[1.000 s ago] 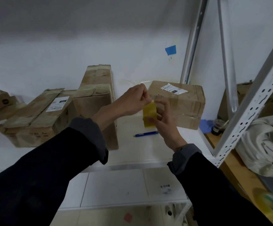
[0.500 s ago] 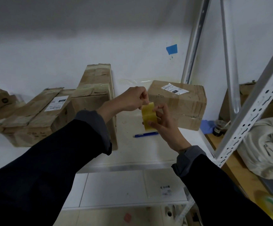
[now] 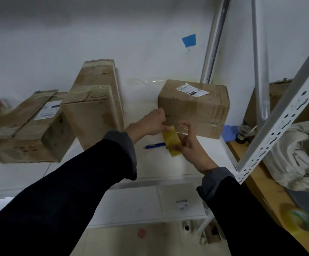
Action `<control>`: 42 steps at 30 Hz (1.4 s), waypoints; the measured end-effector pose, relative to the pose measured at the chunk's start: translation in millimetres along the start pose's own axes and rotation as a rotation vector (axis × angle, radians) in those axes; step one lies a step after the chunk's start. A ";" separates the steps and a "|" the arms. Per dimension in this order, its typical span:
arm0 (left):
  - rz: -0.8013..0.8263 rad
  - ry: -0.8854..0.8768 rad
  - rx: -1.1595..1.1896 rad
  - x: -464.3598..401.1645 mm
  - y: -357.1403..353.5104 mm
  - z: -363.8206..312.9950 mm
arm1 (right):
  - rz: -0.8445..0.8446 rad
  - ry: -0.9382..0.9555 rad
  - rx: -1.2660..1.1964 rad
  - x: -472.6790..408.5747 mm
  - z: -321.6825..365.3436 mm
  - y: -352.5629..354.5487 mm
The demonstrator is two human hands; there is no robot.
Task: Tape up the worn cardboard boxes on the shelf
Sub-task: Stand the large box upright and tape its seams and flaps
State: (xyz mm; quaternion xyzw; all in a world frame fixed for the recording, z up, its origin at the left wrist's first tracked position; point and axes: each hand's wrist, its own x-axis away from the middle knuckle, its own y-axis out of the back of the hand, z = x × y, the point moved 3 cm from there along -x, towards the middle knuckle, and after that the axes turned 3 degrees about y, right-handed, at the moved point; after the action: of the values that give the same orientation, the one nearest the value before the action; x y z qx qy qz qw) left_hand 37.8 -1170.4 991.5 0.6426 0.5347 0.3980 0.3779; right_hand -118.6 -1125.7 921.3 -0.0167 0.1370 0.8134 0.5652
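A yellow roll of clear tape (image 3: 171,141) sits in my right hand (image 3: 190,145), fingers curled round it. My left hand (image 3: 152,121) pinches the loose tape end at the top of the roll, right in front of a worn cardboard box (image 3: 196,109) with a white label on top. The box stands on the white shelf (image 3: 168,163), and both hands hover just off its front left corner. A taller upright box (image 3: 94,106) and a flat box (image 3: 30,126) stand further left.
A blue pen (image 3: 154,145) lies on the shelf under my hands. White perforated shelf uprights (image 3: 279,122) cross at the right. Behind them lie a folded white cloth (image 3: 297,159), a blue rag (image 3: 230,133) and a dark cup (image 3: 244,134).
Both hands have moved forward and right with the tape roll, closer to the labelled box. The roll has tilted and dropped a little.
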 end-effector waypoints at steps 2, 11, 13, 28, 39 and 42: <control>0.023 0.044 -0.063 -1.4 -15.1 6.1 | -0.001 -0.043 0.122 -3.7 -15.0 6.1; -0.290 -0.142 0.029 26.1 10.7 1.8 | 0.074 -0.103 0.759 -27.1 -56.7 -9.6; -0.356 -0.201 0.049 35.5 34.4 0.2 | 0.097 -0.150 0.848 -27.1 -59.9 -17.3; -0.405 0.067 -0.177 64.8 185.1 131.6 | -0.058 0.279 0.574 -167.5 173.0 -144.2; -0.192 0.246 0.448 64.4 165.8 194.1 | 0.093 -0.056 0.964 -196.9 144.4 -137.0; -0.188 0.243 0.586 70.6 162.4 194.8 | 0.030 -0.003 0.975 -201.2 160.6 -149.9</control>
State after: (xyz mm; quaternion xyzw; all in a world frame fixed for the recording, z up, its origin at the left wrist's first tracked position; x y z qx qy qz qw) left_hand 286.8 -1135.5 1069.6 0.6194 0.7248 0.2643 0.1453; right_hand 112.9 -1222.5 1081.9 0.2530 0.5013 0.6628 0.4954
